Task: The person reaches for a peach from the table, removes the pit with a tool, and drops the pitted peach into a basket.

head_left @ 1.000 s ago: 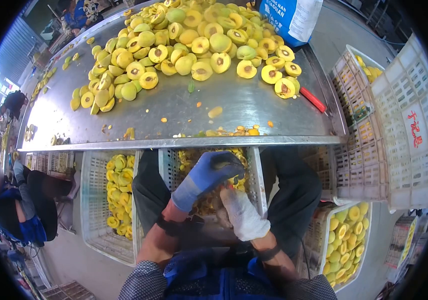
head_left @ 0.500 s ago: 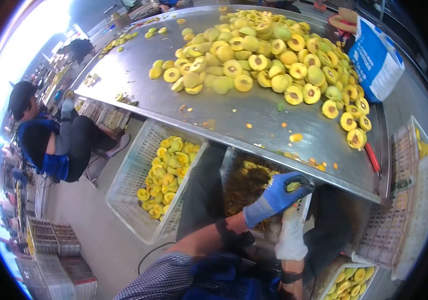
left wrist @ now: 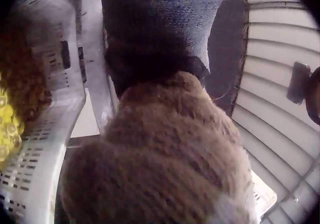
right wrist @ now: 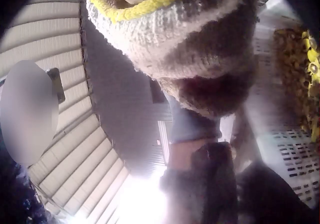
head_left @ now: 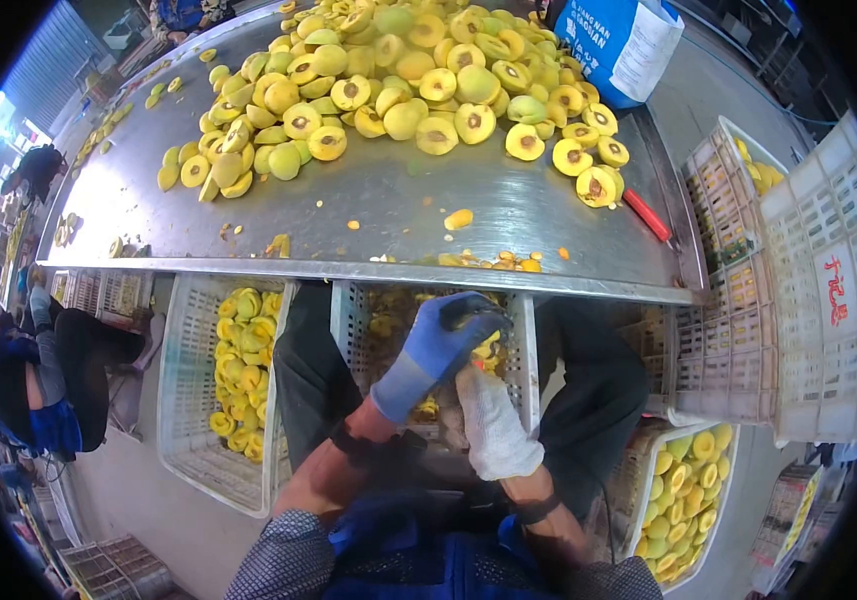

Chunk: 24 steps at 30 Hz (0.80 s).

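The left hand (head_left: 441, 350), in a blue glove with dark fingers, curls its fingers round a yellow fruit piece (head_left: 490, 348) above a crate. Just below it the white-gloved right hand (head_left: 494, 425) is closed, with a small red part of a thing at its fingers; the rest is hidden. The two hands meet or nearly meet. In the left wrist view the blue glove (left wrist: 165, 23) is at the top, above shadowed knit. The right wrist view shows the pale glove (right wrist: 175, 38) with its yellow cuff edge; its fingers are not visible.
Halved fruit (head_left: 399, 90) is heaped on the metal table (head_left: 349, 240), with a red-handled tool (head_left: 648, 215) at the right. Crates of fruit stand left (head_left: 174, 400) and right (head_left: 639, 500); stacked crates (head_left: 729, 330) rise at the right. Another person (head_left: 49, 370) sits at the left.
The head view swung toward the left side, then back. Both hands stay close together over the middle crate; the fruit piece shows more yellow beside the left fingers now than half a second ago.
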Tool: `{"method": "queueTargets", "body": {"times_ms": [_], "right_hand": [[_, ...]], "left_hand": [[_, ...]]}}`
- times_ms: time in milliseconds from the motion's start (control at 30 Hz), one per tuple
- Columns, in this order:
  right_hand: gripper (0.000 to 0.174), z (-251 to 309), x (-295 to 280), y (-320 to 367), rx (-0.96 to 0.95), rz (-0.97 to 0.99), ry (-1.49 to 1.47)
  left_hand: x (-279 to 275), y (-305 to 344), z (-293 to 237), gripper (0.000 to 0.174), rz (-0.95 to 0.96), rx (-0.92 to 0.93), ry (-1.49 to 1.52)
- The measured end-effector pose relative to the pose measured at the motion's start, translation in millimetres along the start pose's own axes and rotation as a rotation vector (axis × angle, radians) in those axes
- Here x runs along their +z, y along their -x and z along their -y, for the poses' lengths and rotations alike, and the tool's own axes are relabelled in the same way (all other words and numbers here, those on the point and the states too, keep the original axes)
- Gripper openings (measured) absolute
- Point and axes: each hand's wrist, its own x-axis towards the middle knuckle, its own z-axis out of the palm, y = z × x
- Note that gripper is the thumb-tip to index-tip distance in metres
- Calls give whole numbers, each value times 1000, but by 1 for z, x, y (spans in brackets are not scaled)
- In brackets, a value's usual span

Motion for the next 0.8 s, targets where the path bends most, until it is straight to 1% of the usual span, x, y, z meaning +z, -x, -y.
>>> {"method": "queueTargets", "body": {"times_ms": [67,133,167,200,233,267,300,333,367,400,467,567,633,667,700,767,800], "right_hand": [[13,8,3,6,-2,-20,57],[13,0,-11,-1,79,73,-272],[12,-7,-19,-5,42,103,-225],[12,-13,-26,-8,4,131,-179],[13,-18,-31,-12,-116,139,77],[13,-21,-34,-12,-155,127,198],[13,-23,-35,-12,-193,111,318],[14,-22,-33,-10,-153,79,298],[15,-19,-28,-8,-81,62,215],[15,-15,-24,-6,-12,38,130],[17,0,-9,3,200,18,-164],[22,7,-2,10,209,-7,-157],[23,-3,-7,5,54,30,-133],[24,-6,-8,3,23,31,-132],[24,-9,-8,1,-8,32,-131],[24,-10,-9,-2,26,2,-144],[24,-13,-12,-4,4,18,-123]], "left_hand": [[1,2,10,19,-72,153,-86],[8,5,16,21,-193,189,-73],[10,7,18,22,-255,204,-65],[10,7,17,22,-244,207,-59],[10,7,16,21,-230,211,-54],[11,7,14,21,-215,215,-46],[10,6,11,21,-127,140,-24],[5,4,5,21,-38,65,-4],[0,2,0,21,52,-11,13],[-3,0,-4,19,82,-55,-16],[-6,-2,-7,15,139,-148,-69],[-8,-2,-3,17,177,-70,-93],[-1,3,3,22,126,24,28],[1,4,6,26,100,67,88],[0,2,6,28,100,68,62],[-1,-1,7,32,92,70,14],[-2,-1,8,33,114,61,68]]}}
